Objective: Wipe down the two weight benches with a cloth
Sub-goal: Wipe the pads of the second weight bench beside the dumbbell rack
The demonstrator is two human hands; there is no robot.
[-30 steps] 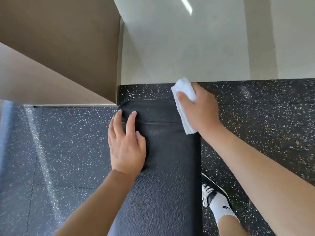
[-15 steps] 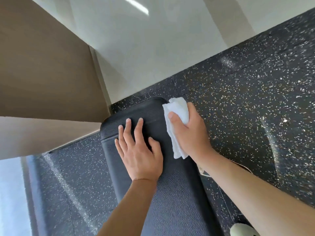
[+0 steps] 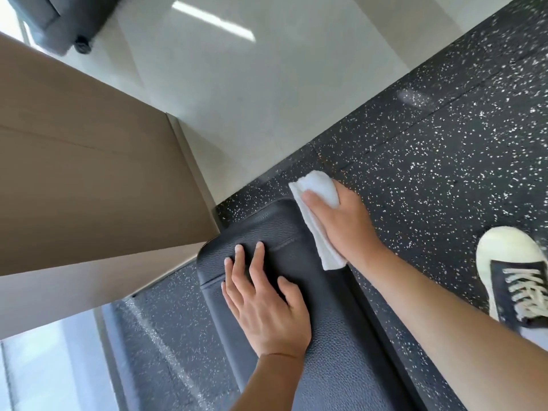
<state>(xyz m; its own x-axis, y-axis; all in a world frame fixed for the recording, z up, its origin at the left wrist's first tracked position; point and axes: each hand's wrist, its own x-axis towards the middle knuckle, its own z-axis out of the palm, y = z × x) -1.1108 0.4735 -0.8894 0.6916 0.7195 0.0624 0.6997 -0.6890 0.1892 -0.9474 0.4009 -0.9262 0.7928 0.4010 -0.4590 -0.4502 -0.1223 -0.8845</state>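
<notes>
Since the earlier frame the right hand (image 3: pixel 341 223) has carried the cloth (image 3: pixel 318 215) to the bench's (image 3: pixel 332 336) far right corner, and a shoe (image 3: pixel 516 280) has come into view at 3 o'clock. The right hand clasps the folded white cloth, thumb on top, against the pad's right edge. The left hand (image 3: pixel 264 304) lies flat on the black pad, fingers straight, grasping nothing. The bench runs from 6 o'clock toward centre on speckled black floor (image 3: pixel 430 161); a tan wall (image 3: pixel 89 179) stands at 9 o'clock.
</notes>
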